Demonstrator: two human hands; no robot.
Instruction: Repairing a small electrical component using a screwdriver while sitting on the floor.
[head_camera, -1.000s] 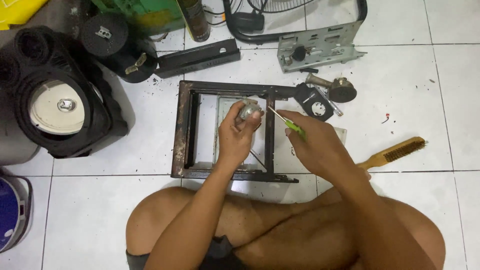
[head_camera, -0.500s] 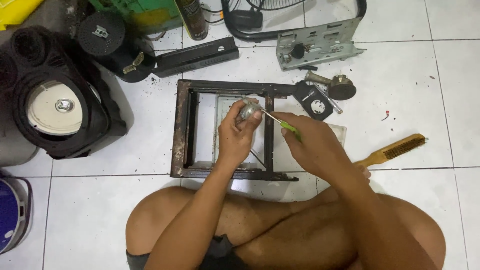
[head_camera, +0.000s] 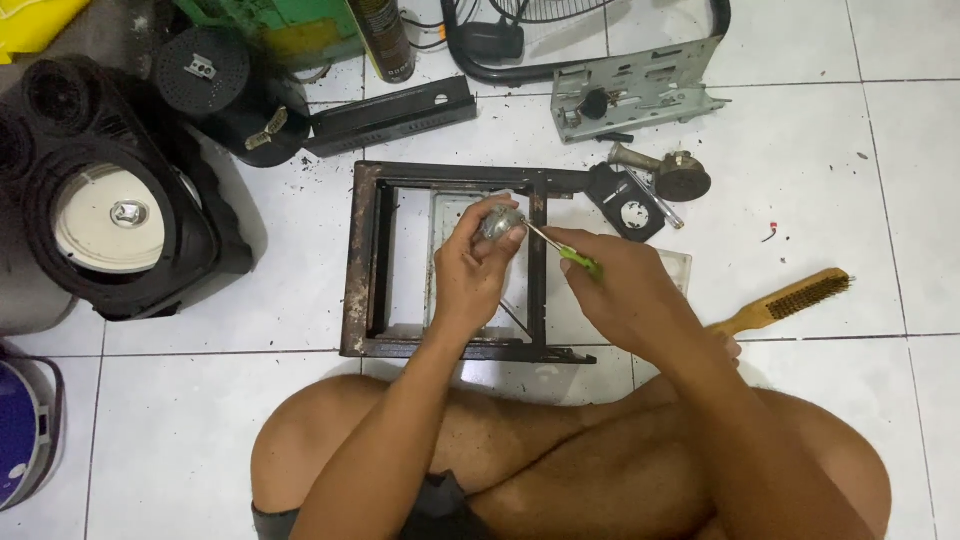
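Change: both hands are staying over the frame as before; the screwdriver tip is still sitting at the metal part, only slightly shifted.
Left hand (head_camera: 478, 275): fingers are clenching a small round grey metal part (head_camera: 502, 222), holding it above the rusty black frame (head_camera: 362, 262); the part's underside is hidden by the fingers.
Right hand (head_camera: 625, 295): fingers are grasping a green-handled screwdriver (head_camera: 563, 250), its handle mostly covered.
Right side: a wire brush (head_camera: 785, 302) is lying on the tiles, its handle end hidden behind the forearm.
Far left: a black speaker box (head_camera: 110, 215), partly cut off.
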